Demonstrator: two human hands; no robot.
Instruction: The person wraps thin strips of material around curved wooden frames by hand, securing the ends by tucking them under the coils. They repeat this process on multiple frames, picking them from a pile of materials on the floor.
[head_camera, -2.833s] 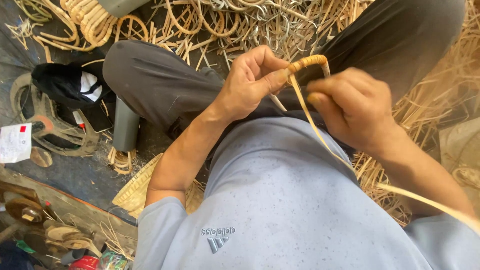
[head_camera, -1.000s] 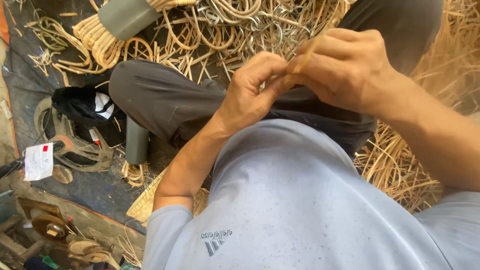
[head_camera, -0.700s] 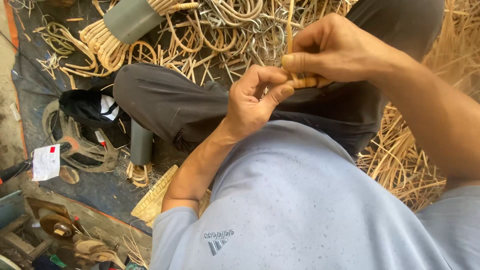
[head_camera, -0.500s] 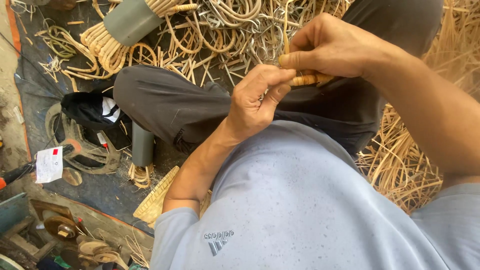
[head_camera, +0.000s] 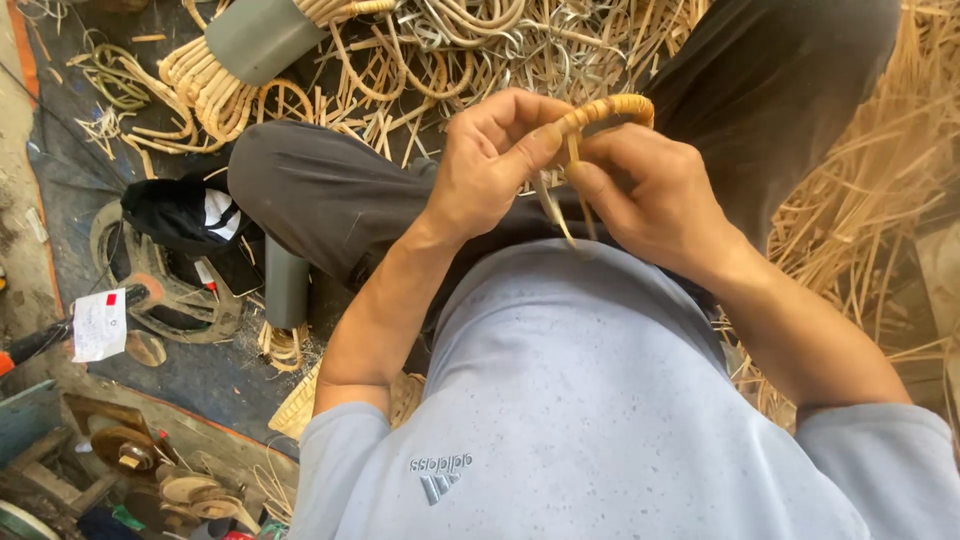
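You're wrapping the cane ring (head_camera: 608, 108) — left hand (head_camera: 497, 160) pinching it, right hand (head_camera: 650, 190) gripping the loose strand (head_camera: 555, 208); next, likely pull it snug.

A curved rattan-wrapped ring (head_camera: 605, 108) arches above the lap, tan and tightly bound. A loose pale strip (head_camera: 553, 205) hangs from it.

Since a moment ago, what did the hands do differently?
The right hand came down from its raised spot, back beside the left hand. Both keep pinching the wrapped rattan hoop, its loose strip dangling. The person stays seated among the rattan pile.
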